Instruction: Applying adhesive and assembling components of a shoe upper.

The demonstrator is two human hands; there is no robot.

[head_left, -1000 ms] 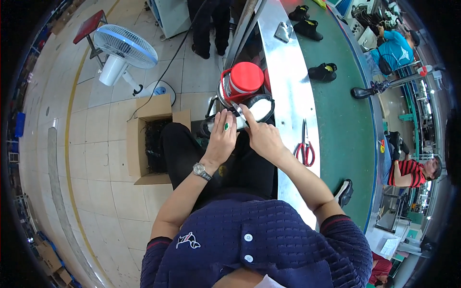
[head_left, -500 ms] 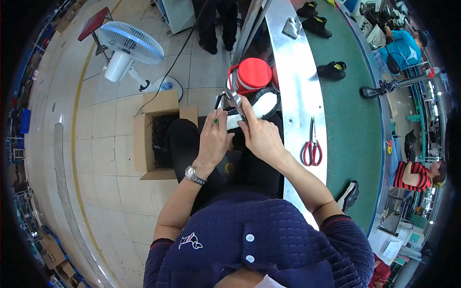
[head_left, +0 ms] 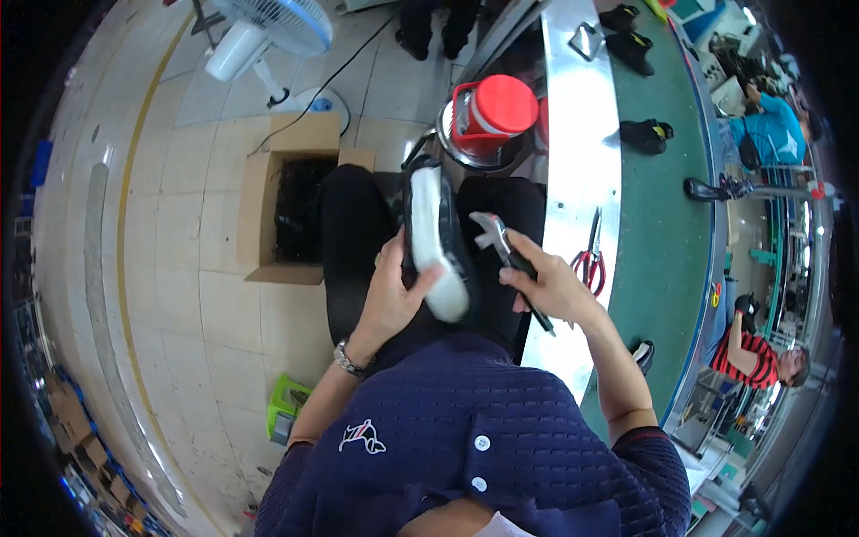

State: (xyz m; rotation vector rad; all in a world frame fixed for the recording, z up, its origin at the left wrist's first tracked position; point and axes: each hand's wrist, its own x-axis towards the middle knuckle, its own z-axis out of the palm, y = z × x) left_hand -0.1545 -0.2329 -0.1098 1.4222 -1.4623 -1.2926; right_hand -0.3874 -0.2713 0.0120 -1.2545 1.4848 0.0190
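My left hand (head_left: pixel 390 291) is closed around the side of a black shoe (head_left: pixel 428 210) with a white sole, held over my lap. Its white sole faces me and the toe or heel end nearest me is blurred by motion. To the right of the shoe, my right hand (head_left: pixel 553 285) grips a hammer (head_left: pixel 491 234) by its dark handle. The metal head points away from me and stays apart from the shoe. Red-handled scissors (head_left: pixel 591 266) lie on the metal bench just beyond my right hand.
A metal ledge (head_left: pixel 582 116) runs along my right, beside a green conveyor belt (head_left: pixel 662 206) carrying black shoes (head_left: pixel 646 135). Ahead stands a red-lidded jug (head_left: pixel 504 105). On the left are an open cardboard box (head_left: pixel 257 210), a fan (head_left: pixel 273 27) and a green basket (head_left: pixel 280 403). Other people work at right.
Both hands have drawn back toward me and moved apart. The shoe has come up over my lap in my left hand. The hammer has swung right, away from the left hand.
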